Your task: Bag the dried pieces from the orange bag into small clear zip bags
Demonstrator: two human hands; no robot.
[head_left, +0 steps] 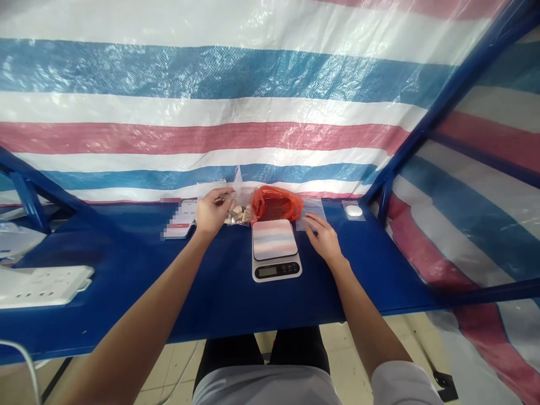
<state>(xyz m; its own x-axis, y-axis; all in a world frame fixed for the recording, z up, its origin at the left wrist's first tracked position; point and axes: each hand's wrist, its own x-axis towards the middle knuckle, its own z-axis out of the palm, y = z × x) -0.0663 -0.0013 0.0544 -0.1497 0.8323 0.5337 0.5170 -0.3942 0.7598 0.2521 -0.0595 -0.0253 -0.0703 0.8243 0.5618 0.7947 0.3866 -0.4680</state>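
Observation:
My left hand (213,211) is at the left edge of a clear plastic bag (248,197) with several tan, chip-like pieces (239,215) in it. Its fingers are pinched together, and what they hold is too small to make out. My right hand (323,235) lies with fingers stretched out over the near edge of a flat clear bag (315,208). Between the hands stands a white kitchen scale (276,272), its top plate (275,239) bare and its display blank. Just behind the scale sits an opened red plastic bag (277,205), its inside dark.
A phone (182,218) showing a timer lies left of my left hand. At the far right is a small white round object (353,211) on clear plastic. A power strip (46,286) lies on the blue table (219,304) at left. Blue frame bars (422,126) and striped sheeting (202,138) enclose it.

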